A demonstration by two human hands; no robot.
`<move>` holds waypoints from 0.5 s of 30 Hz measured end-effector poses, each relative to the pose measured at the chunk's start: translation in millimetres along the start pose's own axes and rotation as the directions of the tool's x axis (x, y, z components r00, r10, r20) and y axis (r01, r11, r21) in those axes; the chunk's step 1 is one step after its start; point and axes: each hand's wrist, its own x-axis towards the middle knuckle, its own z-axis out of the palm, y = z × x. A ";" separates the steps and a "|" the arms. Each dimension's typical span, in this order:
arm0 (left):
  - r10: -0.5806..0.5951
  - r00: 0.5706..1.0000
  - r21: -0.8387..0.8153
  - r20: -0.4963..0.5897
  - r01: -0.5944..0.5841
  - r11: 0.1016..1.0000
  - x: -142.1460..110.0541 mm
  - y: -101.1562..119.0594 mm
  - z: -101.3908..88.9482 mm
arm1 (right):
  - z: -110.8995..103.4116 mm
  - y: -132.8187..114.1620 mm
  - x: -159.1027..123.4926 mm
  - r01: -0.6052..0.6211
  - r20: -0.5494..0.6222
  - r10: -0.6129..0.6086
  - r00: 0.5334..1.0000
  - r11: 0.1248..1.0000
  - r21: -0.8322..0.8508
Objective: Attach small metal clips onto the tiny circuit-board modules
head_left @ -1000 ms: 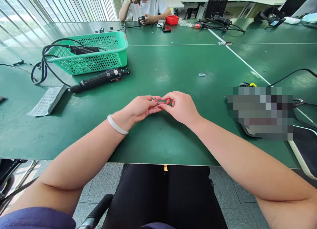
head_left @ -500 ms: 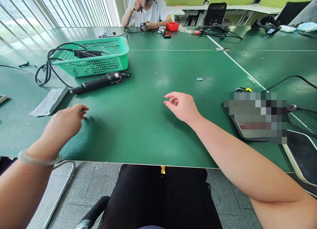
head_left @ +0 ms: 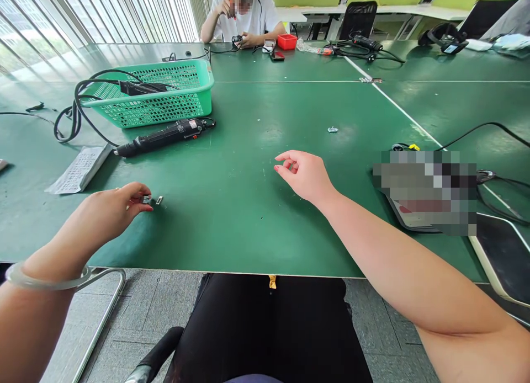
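A stretch of green tabletop (head_left: 223, 223) is spreading between the two hands, its near edge running below both of them. Farther out from the left hand (head_left: 118, 209), a black powered screwdriver (head_left: 165, 136) and a green basket (head_left: 165, 106) are bounding that room, and a paper-wrapped packet (head_left: 78, 169) is lying nearer, beyond the left hand's knuckles. Off to the right of the right hand (head_left: 304, 174), a dark-rimmed flat object (head_left: 408, 220) is taking up space, while a small pale piece (head_left: 332, 129) is lying beyond the right hand.

The left hand is pinching a small metal part (head_left: 146, 200) between thumb and fingers, low over the tabletop. A small metal frame (head_left: 159, 200) is showing just past those fingertips. The right hand is holding its thumb and index finger parted, its other fingers curling loosely inward.

The fingers are partly covering the small metal part, leaving its shape hard to make out; whether the small metal frame is touching the tabletop, one cannot tell. Blurring is masking most of the dark-rimmed flat object.
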 end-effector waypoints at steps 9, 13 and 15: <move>-0.019 1.000 -0.041 -0.018 0.018 0.999 1.7 -6.3 2.4 | -1.6 -4.0 -1.1 -0.030 0.011 0.029 1.000 1.000 0.011; -0.011 1.000 -0.060 -0.006 0.011 0.998 1.5 -4.4 -0.6 | -1.0 -2.7 -1.1 -0.034 0.008 0.034 0.999 0.999 0.014; -0.036 0.999 -0.094 0.014 0.037 0.995 0.5 -2.6 -3.4 | -1.0 -2.5 -1.2 -0.034 0.009 0.033 0.999 0.999 0.014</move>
